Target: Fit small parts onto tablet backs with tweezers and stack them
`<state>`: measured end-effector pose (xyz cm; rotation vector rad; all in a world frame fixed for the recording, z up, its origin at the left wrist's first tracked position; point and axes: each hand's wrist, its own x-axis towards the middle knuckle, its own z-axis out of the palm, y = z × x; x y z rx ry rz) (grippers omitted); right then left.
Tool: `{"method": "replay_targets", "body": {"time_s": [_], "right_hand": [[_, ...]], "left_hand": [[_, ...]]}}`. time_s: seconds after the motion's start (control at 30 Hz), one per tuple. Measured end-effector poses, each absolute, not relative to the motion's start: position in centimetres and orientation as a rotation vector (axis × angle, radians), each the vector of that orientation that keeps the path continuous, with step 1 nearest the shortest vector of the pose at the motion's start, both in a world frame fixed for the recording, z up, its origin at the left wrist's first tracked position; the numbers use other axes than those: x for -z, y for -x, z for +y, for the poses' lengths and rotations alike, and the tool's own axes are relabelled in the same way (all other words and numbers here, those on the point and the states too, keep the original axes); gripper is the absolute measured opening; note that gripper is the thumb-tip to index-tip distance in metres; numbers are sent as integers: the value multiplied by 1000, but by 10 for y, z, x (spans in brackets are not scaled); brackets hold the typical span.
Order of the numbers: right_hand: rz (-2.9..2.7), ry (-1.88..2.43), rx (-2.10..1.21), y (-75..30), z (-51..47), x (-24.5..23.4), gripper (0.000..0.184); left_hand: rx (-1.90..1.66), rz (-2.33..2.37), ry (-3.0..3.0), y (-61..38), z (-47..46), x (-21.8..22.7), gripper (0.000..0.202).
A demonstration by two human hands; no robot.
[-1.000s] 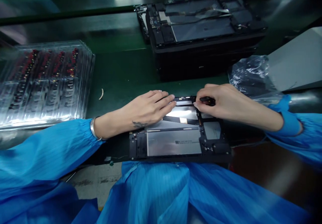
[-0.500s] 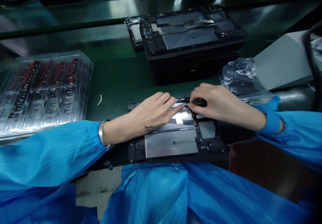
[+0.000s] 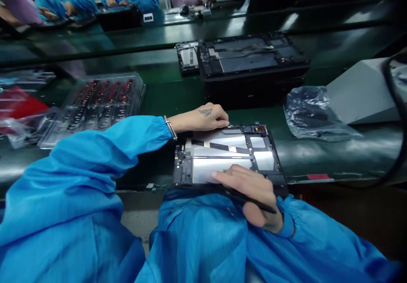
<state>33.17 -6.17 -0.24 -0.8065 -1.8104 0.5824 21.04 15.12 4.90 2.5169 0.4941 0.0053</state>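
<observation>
An opened tablet point(image 3: 219, 164) lies in front of me at the bench's near edge, its silver battery panels, dark tape strips and small boards exposed. My left hand point(image 3: 211, 117) is curled at its far edge, fingers bent down against the rim; the fingertips are partly hidden. Over the near right part of the tablet is my right hand point(image 3: 251, 185), slightly blurred. It is closed around a slim black tool point(image 3: 251, 199), with the index finger stretched over the lower battery panel. The tool's exact kind is unclear.
Behind the tablet stands a stack of opened tablets point(image 3: 254, 75), beside a smaller opened unit point(image 3: 189, 58). Clear trays point(image 3: 104, 101) of small parts are at left, near red material point(image 3: 23, 103). A plastic bag point(image 3: 311, 109) and grey box point(image 3: 359, 88) lie right. Co-workers sit across.
My right hand has moved from the tablet's far edge down to its near side with the black tool. My left hand has shifted to the far edge. The camera view has tilted up.
</observation>
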Motion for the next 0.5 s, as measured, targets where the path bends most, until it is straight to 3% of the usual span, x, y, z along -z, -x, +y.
{"method": "replay_targets", "body": {"time_s": [0.07,0.2,0.33,0.5], "right_hand": [[-1859,832,-451,-331,-59,1,61],[-1819,938,-332,-331,-56,3,39],[-2013,837,-243,-346,-54,7,48],[-2536,693,350,-393,-49,-2,40]], "left_hand": [[-5,534,-2464,-209,152,-56,28],[-139,497,-2421,-203,153,-67,24],[-111,460,-2109,-200,158,-71,24],[-188,404,-1847,-198,163,-76,24]]}}
